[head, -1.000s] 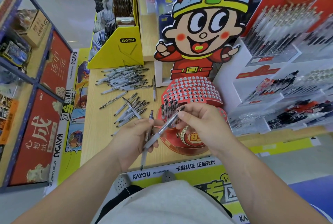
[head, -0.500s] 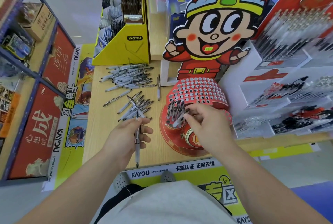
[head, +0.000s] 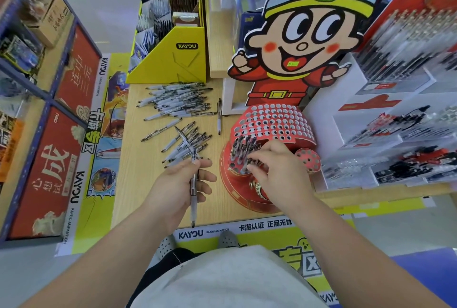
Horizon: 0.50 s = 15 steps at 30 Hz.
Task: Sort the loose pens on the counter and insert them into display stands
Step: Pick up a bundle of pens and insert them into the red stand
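The yellow cardboard display box [head: 173,65] bears the brand KAYOU on a black label. The white strip [head: 222,231] along the front edge of the wooden counter [head: 138,184] reads KAYOU, KAYOU ANIMATION and 卡游认证 正品无忧. The lower red shelf panel [head: 44,171] shows a large 成. The upper red shelf panel [head: 76,75] reads 连中三元. The white vertical band [head: 72,208] beside both panels reads KAYOU and KAYOU ANIMATION, printed sideways.

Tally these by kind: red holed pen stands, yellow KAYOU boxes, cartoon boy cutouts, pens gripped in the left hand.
red holed pen stand: 1
yellow KAYOU box: 1
cartoon boy cutout: 1
pen gripped in the left hand: 1
Total: 4
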### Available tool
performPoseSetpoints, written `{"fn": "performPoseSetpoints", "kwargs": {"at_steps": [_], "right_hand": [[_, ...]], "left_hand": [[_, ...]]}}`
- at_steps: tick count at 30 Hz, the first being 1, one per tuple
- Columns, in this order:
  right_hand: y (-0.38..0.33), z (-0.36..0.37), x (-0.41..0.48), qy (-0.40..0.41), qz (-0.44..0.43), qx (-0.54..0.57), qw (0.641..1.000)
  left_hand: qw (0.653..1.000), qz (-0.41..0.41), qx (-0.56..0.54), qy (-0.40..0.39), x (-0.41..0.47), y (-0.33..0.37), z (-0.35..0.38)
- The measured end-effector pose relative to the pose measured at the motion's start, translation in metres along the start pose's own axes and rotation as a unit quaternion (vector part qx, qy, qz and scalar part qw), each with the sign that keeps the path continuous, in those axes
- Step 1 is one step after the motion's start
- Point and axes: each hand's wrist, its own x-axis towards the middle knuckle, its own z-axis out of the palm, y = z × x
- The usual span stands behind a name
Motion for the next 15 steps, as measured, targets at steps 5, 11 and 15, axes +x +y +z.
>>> {"fn": "performPoseSetpoints", "kwargs": {"at_steps": [5,11,15], "right_hand": [[0.0005,0.0060,0.0038,-0.005,0.017,-0.011,1.000],[0.0022,0.0081,0.0077,-0.012,0.025,-0.026,0.999],[0.0028,0.0080,0.0060,-0.017,0.024,-0.025,0.999]], "left_hand": [[1.000,0.009,0.005,-0.015,-0.0009,0.0007,0.0023],[1.000,0.021,0.013,-0.016,-0.0035,0.0038,0.0074],[0.999,0.031,0.029,-0.017,-0.0022,0.0027,0.0077]]}}
